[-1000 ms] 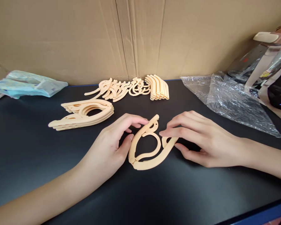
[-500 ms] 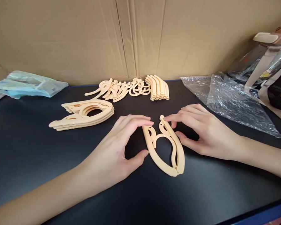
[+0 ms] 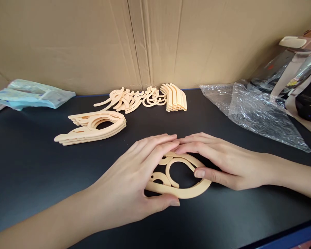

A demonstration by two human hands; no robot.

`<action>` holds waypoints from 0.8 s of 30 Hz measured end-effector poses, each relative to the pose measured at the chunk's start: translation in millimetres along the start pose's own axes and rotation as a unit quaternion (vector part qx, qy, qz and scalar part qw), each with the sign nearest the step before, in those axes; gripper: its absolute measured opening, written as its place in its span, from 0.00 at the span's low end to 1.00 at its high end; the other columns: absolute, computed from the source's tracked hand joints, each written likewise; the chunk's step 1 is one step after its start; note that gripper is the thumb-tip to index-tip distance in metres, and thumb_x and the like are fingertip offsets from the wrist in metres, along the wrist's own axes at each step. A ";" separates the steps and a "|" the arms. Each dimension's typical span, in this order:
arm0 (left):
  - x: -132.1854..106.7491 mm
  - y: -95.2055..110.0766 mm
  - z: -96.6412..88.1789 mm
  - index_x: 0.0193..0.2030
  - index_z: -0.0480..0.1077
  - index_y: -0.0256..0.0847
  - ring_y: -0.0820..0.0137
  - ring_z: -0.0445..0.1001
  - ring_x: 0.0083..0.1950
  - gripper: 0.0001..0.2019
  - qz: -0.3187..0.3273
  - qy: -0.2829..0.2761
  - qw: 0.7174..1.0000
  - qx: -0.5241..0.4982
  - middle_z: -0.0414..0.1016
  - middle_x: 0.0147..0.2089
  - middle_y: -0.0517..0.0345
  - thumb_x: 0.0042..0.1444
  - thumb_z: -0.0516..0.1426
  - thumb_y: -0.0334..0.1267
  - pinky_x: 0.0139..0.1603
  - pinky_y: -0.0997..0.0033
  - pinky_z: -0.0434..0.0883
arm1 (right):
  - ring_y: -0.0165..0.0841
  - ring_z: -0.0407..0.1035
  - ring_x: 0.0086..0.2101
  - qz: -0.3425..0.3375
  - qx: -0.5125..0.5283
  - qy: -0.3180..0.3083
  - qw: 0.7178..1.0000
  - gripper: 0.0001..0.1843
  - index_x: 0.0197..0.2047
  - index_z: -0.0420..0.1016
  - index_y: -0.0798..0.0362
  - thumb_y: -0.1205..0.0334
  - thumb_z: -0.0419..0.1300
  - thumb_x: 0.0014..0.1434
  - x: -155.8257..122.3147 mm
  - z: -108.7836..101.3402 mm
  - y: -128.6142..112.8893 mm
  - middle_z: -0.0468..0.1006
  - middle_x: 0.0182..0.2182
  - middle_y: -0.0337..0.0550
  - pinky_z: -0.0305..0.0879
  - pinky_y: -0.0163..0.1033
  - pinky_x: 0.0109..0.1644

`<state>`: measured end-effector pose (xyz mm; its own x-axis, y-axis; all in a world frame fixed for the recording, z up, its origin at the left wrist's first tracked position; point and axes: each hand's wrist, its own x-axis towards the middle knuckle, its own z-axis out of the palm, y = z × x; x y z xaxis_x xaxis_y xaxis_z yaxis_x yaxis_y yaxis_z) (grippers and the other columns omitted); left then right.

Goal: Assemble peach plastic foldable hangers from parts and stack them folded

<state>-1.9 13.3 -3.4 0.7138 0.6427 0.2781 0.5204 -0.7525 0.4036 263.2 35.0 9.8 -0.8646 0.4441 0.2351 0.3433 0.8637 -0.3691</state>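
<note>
A folded peach plastic hanger [image 3: 182,191] lies flat on the black table [image 3: 28,166] near its front middle. My left hand [image 3: 140,176] grips its left side, fingers over the top and thumb at the near edge. My right hand [image 3: 217,160] holds its right side, with the thumb pressed on the rim. The fingertips of both hands meet above the hanger. A stack of folded peach hangers [image 3: 93,126] lies to the left behind my hands. Loose peach hanger parts [image 3: 147,97] sit in a row at the back by the cardboard.
A cardboard wall [image 3: 155,41] closes the back of the table. A crumpled clear plastic bag [image 3: 256,114] lies at the right, with shiny packaged items [image 3: 295,69] behind it. A pale blue packet [image 3: 31,93] rests at the far left. The table's blue front edge [image 3: 287,238] runs at bottom right.
The hanger was turned round on the table and folded shut. It now lies flat crosswise, and both hands have closed in on it, fingertips meeting.
</note>
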 end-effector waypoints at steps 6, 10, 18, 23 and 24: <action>-0.9 1.6 -0.3 0.73 0.45 0.50 0.66 0.62 0.71 0.47 -0.019 -0.026 0.999 -0.014 0.58 0.74 0.57 0.55 0.67 0.49 0.70 0.69 0.64 | 0.35 0.68 0.59 0.009 0.024 0.032 0.999 0.21 0.62 0.64 0.59 0.58 0.55 0.71 0.6 1.5 -2.7 0.74 0.58 0.55 0.63 0.39 0.63; -1.9 0.2 1.4 0.74 0.44 0.51 0.64 0.62 0.71 0.47 -0.027 -0.029 0.999 0.015 0.57 0.74 0.56 0.56 0.66 0.53 0.70 0.65 0.64 | 0.32 0.71 0.51 0.029 0.014 0.112 0.993 0.11 0.53 0.71 0.55 0.68 0.56 0.68 0.7 -0.6 -1.3 0.77 0.51 0.49 0.67 0.36 0.55; 2.2 10.7 -17.7 0.67 0.58 0.41 0.58 0.77 0.54 0.41 -0.025 -0.067 0.992 0.101 0.77 0.56 0.52 0.50 0.70 0.49 0.52 0.62 0.76 | 0.27 0.73 0.44 0.089 0.062 0.208 0.972 0.10 0.32 0.73 0.50 0.75 0.61 0.59 -2.9 -4.4 14.6 0.76 0.43 0.39 0.68 0.32 0.48; -11.6 3.9 -44.5 0.68 0.56 0.52 0.59 0.75 0.60 0.34 -0.027 -0.066 0.985 0.158 0.74 0.63 0.59 0.57 0.63 0.48 0.55 0.62 0.74 | 0.27 0.73 0.42 0.109 0.086 0.228 0.964 0.09 0.30 0.75 0.50 0.74 0.63 0.58 -1.6 -2.3 19.2 0.75 0.42 0.39 0.70 0.32 0.47; -15.3 -1.7 -51.7 0.70 0.55 0.54 0.57 0.74 0.62 0.34 -0.034 -0.049 0.982 0.178 0.72 0.65 0.60 0.59 0.61 0.52 0.56 0.61 0.74 | 0.27 0.74 0.42 0.108 0.089 0.229 0.963 0.09 0.30 0.76 0.50 0.74 0.63 0.59 -1.1 -1.7 19.7 0.75 0.42 0.39 0.70 0.32 0.46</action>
<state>-37.9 12.1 36.8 0.7040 0.6900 0.1680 0.6875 -0.7215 0.0824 271.6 52.0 3.8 -0.5129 0.7028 0.4930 0.3940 0.7029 -0.5921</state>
